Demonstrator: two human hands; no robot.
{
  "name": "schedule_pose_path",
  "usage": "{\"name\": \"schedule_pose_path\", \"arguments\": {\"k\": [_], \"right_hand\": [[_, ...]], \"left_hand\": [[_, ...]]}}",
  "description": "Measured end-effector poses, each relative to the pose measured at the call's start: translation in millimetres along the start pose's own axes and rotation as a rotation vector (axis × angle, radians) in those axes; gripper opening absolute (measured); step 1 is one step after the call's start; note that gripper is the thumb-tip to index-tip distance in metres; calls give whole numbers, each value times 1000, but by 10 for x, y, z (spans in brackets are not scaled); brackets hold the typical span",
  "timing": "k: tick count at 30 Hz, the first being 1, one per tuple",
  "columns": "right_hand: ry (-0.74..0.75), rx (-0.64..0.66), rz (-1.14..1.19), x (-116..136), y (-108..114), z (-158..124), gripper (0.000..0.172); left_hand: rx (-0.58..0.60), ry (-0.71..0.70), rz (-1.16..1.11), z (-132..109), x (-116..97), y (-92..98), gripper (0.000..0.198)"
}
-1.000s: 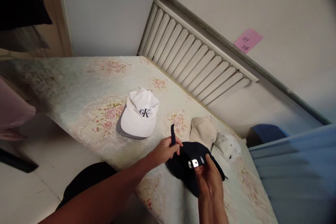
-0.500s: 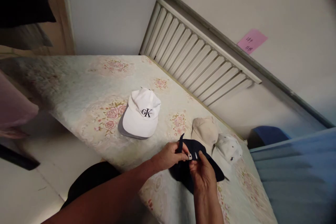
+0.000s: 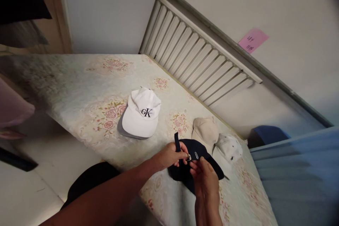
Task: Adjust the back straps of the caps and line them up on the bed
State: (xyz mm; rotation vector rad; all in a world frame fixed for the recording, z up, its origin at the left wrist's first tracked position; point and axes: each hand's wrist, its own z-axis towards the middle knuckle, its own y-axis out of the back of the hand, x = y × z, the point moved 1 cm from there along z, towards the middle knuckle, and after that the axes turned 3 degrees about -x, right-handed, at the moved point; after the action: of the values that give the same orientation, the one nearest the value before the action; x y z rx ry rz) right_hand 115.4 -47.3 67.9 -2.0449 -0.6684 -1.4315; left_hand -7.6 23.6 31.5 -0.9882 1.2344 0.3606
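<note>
A dark navy cap (image 3: pixel 192 145) is between my hands over the table's near side, its back strap (image 3: pixel 177 140) sticking up loose. My left hand (image 3: pixel 172 155) is closed, pinching the strap by its small metal buckle (image 3: pixel 189 158). My right hand (image 3: pixel 206 174) has curled fingers and thumb at the cap's back band, just beneath a metal-rimmed slot (image 3: pixel 196 155); its fingertips are partly hidden. Further left lies a white cap (image 3: pixel 143 113) with black letters on its front. Beyond the navy cap sit a beige cap (image 3: pixel 205 129) and a pale grey-white cap (image 3: pixel 229 147).
A flowered cloth (image 3: pixel 87 84) covers the table. Along its far edge runs a white radiator (image 3: pixel 196 49) beneath the wall. Blue fabric (image 3: pixel 304 173) hangs at the right. A black rounded thing (image 3: pixel 90 182) is by the near left edge, and pink cloth (image 3: pixel 13 104) hangs at far left.
My right thumb has drawn back from the band, so the metal-rimmed slot shows more fully. My left hand has turned the buckle slightly, and the strap end stands more upright.
</note>
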Motion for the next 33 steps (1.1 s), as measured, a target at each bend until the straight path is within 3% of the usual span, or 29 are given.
{"name": "schedule_pose_path", "arguments": {"k": [4, 7, 11, 18, 21, 23, 25, 27, 30, 33], "right_hand": [[300, -143, -260, -47, 99, -121, 31], [474, -10, -479, -68, 78, -224, 29], [595, 97, -664, -83, -7, -282, 23], [677, -16, -750, -146, -92, -272, 22], [628, -51, -746, -121, -93, -250, 21], [528, -41, -703, -91, -80, -211, 23], [414, -10, -614, -61, -64, -161, 26], [312, 29, -456, -39, -51, -114, 28], [170, 104, -214, -26, -45, -67, 29], [96, 148, -137, -21, -45, -52, 31]], "left_hand": [[-8, -6, -1, 8, 7, 6, 15], [-2, -9, 6, -2, 8, 12, 16], [-8, -14, -5, -8, 11, 18, 17], [-7, -66, 55, 0, 47, 20, 12], [41, -90, 36, -39, 10, 17, 15], [94, -104, -17, -78, -41, 24, 28], [138, -98, -63, -116, -100, 47, 37], [148, -98, -97, -144, -154, 84, 34], [96, -116, -114, -159, -208, 147, 18], [-15, -167, 37, -166, -243, 186, 22]]}}
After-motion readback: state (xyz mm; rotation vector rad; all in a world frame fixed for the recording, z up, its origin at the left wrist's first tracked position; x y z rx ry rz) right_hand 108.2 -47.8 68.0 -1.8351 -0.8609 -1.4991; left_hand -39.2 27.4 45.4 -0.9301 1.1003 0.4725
